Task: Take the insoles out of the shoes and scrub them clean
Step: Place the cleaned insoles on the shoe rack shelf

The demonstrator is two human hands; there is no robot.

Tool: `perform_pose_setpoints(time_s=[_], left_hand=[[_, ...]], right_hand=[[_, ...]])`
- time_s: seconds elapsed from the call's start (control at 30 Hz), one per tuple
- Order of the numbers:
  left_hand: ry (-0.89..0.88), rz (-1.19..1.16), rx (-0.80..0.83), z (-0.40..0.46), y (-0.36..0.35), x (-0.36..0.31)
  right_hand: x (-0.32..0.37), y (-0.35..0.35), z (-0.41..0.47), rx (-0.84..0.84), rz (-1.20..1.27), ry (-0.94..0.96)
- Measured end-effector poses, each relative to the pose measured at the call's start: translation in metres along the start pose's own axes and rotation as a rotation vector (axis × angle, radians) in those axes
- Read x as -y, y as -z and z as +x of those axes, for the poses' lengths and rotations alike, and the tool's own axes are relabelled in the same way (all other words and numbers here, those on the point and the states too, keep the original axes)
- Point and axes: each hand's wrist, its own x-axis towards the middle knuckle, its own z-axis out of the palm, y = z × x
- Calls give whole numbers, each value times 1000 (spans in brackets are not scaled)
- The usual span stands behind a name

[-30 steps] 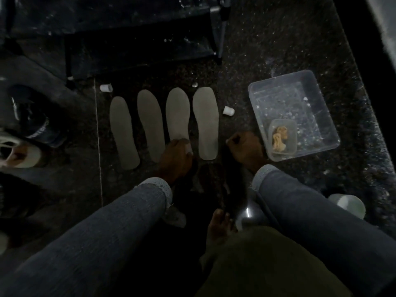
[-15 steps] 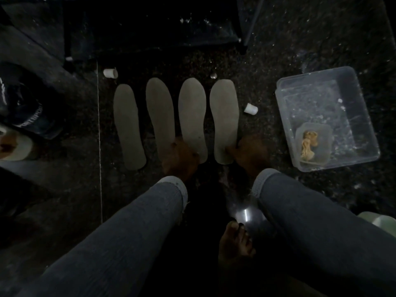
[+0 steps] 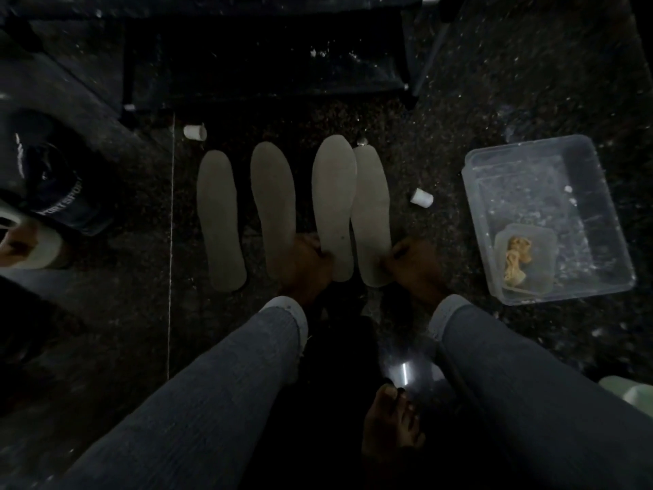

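Several pale grey insoles lie side by side on the dark speckled floor. My left hand [image 3: 306, 265] grips the heel of the third insole [image 3: 334, 206], which is raised and overlaps the edge of the rightmost insole [image 3: 371, 221]. At that rightmost insole's heel, my right hand [image 3: 411, 263] has its fingers on the edge. The leftmost insole [image 3: 219, 221] and the second insole [image 3: 274, 210] lie flat and untouched. A dark shoe [image 3: 53, 182] sits at the far left.
A clear plastic tub [image 3: 600, 192] at the right holds a small container with a tan scrubber [image 3: 516, 258]. Two small white caps [image 3: 194, 131] [image 3: 421, 198] lie on the floor. A dark rack [image 3: 268, 51] stands behind the insoles. My bare foot [image 3: 390, 422] is below.
My left hand has lifted the third insole's heel and shifted it right, so it now overlaps the rightmost insole. My right hand has moved onto the rightmost insole's heel.
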Motion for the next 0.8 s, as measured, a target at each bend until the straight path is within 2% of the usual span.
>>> perform_pose_setpoints(time_s=[0.07, 0.17, 0.23, 0.5, 0.8], left_hand=[[1, -92, -22, 5, 0, 3], [78, -229, 46, 11, 3, 6], [96, -298, 55, 11, 5, 4], [23, -354, 78, 14, 20, 5], [-91, -513, 79, -19, 81, -31]], right_hand=[[0, 1, 0, 17, 101, -30], [1, -2, 1, -8, 261, -108], [2, -2, 2, -11, 272, -126], [17, 16, -3, 98, 349, -44], [73, 76, -47, 117, 458, 86]])
